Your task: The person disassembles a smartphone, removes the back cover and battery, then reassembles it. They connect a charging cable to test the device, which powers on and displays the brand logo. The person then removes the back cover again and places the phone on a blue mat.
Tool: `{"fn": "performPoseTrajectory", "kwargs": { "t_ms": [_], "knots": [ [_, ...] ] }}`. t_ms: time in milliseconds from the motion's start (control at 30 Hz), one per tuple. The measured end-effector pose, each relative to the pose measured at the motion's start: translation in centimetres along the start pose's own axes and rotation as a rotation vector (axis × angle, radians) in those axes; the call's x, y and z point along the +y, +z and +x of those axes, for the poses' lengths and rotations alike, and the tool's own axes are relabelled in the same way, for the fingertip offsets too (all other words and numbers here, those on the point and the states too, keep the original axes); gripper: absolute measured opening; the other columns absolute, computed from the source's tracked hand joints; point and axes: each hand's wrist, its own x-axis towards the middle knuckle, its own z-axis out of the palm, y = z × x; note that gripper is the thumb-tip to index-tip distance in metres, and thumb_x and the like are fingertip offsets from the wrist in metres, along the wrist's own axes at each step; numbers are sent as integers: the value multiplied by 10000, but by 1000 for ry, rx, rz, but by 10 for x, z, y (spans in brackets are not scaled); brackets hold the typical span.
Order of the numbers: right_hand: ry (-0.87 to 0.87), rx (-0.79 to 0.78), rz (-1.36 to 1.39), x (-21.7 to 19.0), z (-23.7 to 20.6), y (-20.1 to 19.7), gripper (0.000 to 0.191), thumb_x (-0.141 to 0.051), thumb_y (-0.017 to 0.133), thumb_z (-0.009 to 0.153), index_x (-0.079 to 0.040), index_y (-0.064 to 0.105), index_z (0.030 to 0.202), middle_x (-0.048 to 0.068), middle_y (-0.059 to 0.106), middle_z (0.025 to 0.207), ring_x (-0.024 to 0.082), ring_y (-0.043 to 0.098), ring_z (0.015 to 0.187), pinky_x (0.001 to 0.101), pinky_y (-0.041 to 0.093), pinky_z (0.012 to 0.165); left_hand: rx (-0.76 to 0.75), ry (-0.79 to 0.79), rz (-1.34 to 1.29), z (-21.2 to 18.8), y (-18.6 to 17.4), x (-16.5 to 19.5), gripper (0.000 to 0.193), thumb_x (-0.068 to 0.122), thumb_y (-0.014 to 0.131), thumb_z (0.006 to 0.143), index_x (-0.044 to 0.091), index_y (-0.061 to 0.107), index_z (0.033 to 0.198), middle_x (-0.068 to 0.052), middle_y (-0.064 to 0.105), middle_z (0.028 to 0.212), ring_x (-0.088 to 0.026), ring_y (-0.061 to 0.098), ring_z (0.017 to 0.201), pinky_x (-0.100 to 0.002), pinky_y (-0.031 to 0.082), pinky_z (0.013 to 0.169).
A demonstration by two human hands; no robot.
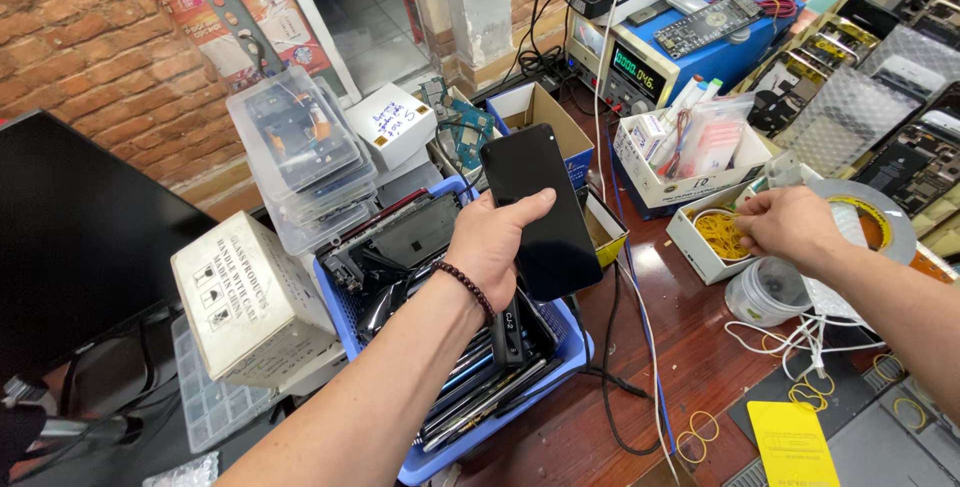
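Two bare hands work — the left hand (492, 245) grips a black glossy slab-shaped phone (541, 209) above a blue plastic basket (572, 352). The right hand (788, 225) pinches yellow rubber bands (718, 233) in a small white cardboard box (694, 251) — fingers closed

A glossy black glass phone (541, 209), a blue plastic basket (573, 345), yellow rubber bands (718, 233), polished wooden table (690, 347).

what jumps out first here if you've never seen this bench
The black phone held up mid-frame in the left hand, above a blue basket crammed with phone parts. To its right, the right hand reaches into a small white box of yellow rubber bands.
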Motion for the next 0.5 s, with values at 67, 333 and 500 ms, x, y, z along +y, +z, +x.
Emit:
{"fn": "performPoseTrajectory", "kwargs": {
  "t_ms": [67, 333, 500],
  "knots": [
    [-26, 26, -57, -2, -8, -3, 206, -204, 754, 918, -74, 814, 1065, 144, 785, 728, 210, 726, 588, 356, 572, 603, 1, 80, 36, -1, 5, -2, 260, 70, 757, 848, 36, 681, 1094, -64, 748, 1009, -182, 717, 870, -363, 603, 783],
    [-82, 180, 64, -36, -41, -35, 211, -220, 817, 880, -54, 830, 1010, 113, 762, 833, 183, 663, 700, 333, 520, 645, -203, 115, 70, -4, 27, -6, 223, 76, 764, 873, 40, 711, 1086, -50, 740, 996, -162, 696, 865, -349, 597, 789],
    [-13, 43, 498, -79, -67, -42, 170, -166, 768, 908, -47, 796, 1026, 55, 731, 838, 128, 619, 689, 284, 463, 577, -490, -303, -245, 12, 10, 6, 245, 250, 683, 869, 67, 703, 1030, -68, 748, 955, -209, 728, 871, -387, 622, 837]
  ]
}}
